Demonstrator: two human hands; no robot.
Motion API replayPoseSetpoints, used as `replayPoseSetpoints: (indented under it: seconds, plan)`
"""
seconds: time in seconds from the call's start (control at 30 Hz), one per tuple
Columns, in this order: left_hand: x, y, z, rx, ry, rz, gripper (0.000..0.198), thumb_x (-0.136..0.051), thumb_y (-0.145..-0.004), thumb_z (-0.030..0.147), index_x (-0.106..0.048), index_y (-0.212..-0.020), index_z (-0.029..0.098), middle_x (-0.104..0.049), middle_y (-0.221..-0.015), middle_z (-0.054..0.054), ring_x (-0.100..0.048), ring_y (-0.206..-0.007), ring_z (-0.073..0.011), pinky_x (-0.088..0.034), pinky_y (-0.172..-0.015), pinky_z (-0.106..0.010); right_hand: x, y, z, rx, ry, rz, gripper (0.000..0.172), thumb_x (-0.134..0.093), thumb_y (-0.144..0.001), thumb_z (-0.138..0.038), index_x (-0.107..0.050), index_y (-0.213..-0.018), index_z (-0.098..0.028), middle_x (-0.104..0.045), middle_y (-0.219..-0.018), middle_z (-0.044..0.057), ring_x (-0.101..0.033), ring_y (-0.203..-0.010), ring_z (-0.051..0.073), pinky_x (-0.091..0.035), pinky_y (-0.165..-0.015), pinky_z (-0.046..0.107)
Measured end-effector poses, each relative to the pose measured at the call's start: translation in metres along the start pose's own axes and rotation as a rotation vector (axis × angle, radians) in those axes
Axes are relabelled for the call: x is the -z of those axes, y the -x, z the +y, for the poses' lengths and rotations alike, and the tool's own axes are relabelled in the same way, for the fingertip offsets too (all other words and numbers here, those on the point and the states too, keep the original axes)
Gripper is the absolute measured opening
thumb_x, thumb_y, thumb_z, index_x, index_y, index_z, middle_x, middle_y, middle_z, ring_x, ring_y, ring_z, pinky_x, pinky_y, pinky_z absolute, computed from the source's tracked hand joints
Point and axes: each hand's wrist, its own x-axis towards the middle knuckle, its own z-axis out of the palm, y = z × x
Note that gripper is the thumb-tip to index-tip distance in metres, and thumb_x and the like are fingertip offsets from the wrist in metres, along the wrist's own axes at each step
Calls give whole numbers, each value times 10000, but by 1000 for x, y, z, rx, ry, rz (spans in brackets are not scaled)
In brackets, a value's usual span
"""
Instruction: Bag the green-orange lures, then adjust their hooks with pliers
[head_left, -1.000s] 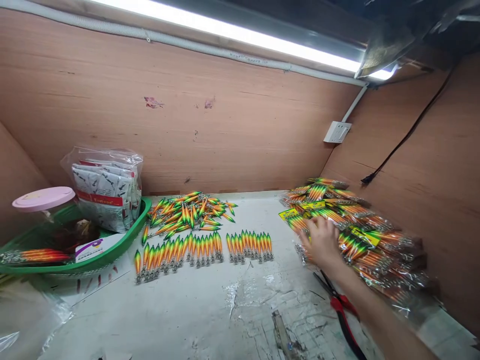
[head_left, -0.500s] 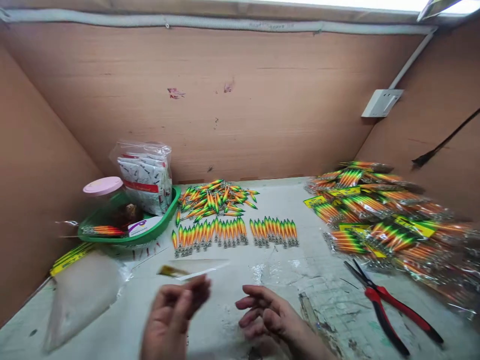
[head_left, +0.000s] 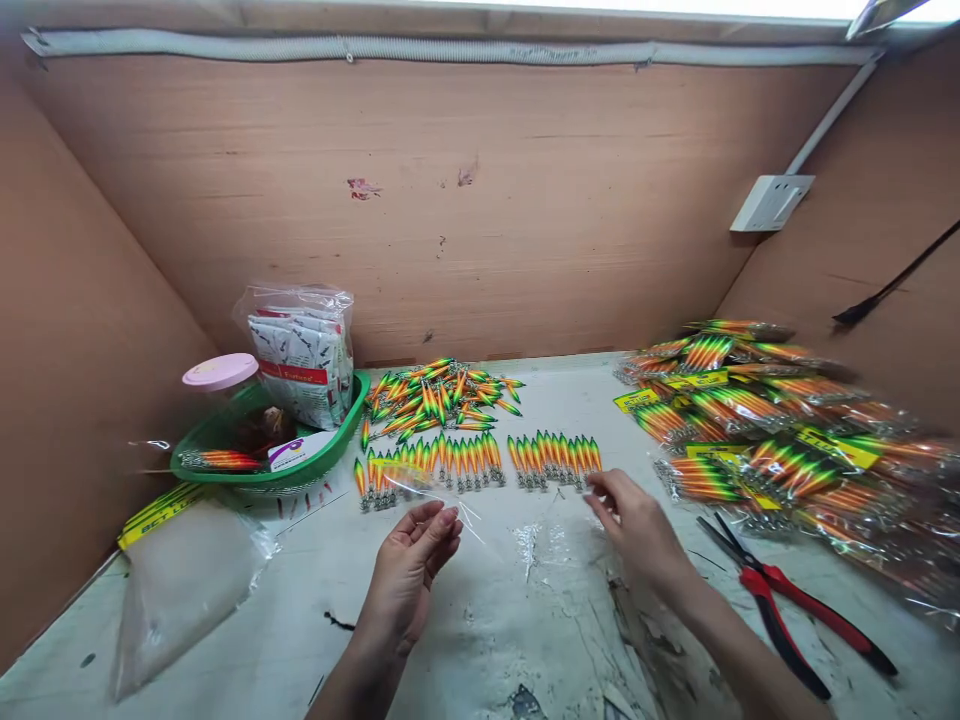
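Observation:
My left hand is closed on a clear plastic bag with a yellow header, holding it by the edge. The bag hangs in front of a row of squid jigs, green, yellow and orange with metal hook crowns. A second row of jigs lies to its right. My right hand is at the right end of that row, its thumb and finger slightly apart at the last jig's hook end. Whether they touch it is unclear. Behind the rows is a loose heap of jigs.
Packed bags of jigs are piled at the right, with red-handled pliers in front. A green basket at the left holds a bag of packets. Flat bags with yellow headers lie before it.
My right hand has moved forward and right to the end of the jig row. My left hand has moved right with the bag. The view has shifted slightly.

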Motion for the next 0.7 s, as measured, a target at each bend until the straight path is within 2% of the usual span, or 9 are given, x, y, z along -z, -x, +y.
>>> replayPoseSetpoints:
  seconds: [0.07,0.17,0.3,0.43,0.53,0.6,0.67,0.7]
  plan:
    - [1,-4,-5,8,22,18,212,-679,-743,-48,-608,-842,124,-703,-661,-3,-670,-538,-87,-565,-539,-152,20,-19,27,1,144,96,217,-577,-824,-404,-607,-908,-206,-593,-909,94,-577,-823,247,-455,-787,429]
    - [6,-6,-11,9,24,-8,251,-683,-738,-44,-603,-894,136,-688,-652,12,-677,-544,-94,-574,-547,-159,32,-34,51,37,293,96,209,-593,-849,-368,-610,-941,-181,-592,-901,47,-575,-790,189,-461,-780,397]
    - [10,-4,-10,30,-21,-74,277,-678,-747,-12,-605,-962,147,-664,-642,13,-727,-672,-164,-603,-615,-222,27,-37,59,108,394,58,203,-573,-890,-373,-599,-900,-172,-603,-891,15,-570,-776,146,-470,-749,341]
    - [11,-3,-7,102,-58,-75,84,-647,-801,39,-618,-810,118,-664,-636,-25,-737,-720,-201,-600,-608,-237,31,-35,58,150,420,81,129,-532,-842,-310,-574,-799,-196,-602,-799,43,-569,-707,174,-473,-689,342]
    - [11,-2,-7,109,-46,-61,153,-691,-794,94,-588,-683,122,-640,-586,-22,-728,-685,-187,-587,-585,-217,42,-24,44,184,410,108,99,-502,-794,-313,-553,-776,-230,-602,-763,65,-563,-670,208,-471,-643,355]
    - [10,-2,-8,109,-31,-53,181,-713,-781,111,-577,-663,125,-629,-572,-12,-726,-679,-183,-586,-580,-216,47,-6,21,219,392,110,113,-510,-803,-338,-559,-833,-240,-606,-783,63,-569,-699,218,-474,-653,353]
    - [10,-3,-9,109,-19,-55,179,-716,-781,117,-578,-667,126,-620,-566,-4,-725,-680,-183,-588,-579,-221,47,17,-10,275,342,52,129,-537,-834,-350,-567,-920,-258,-610,-830,51,-582,-752,214,-485,-677,334]
    - [10,-3,-10,111,-11,-64,178,-717,-782,121,-578,-670,127,-617,-564,-2,-726,-686,-185,-590,-582,-224,45,30,-26,330,251,-47,120,-547,-848,-317,-563,-955,-265,-611,-840,47,-589,-769,210,-491,-684,324]
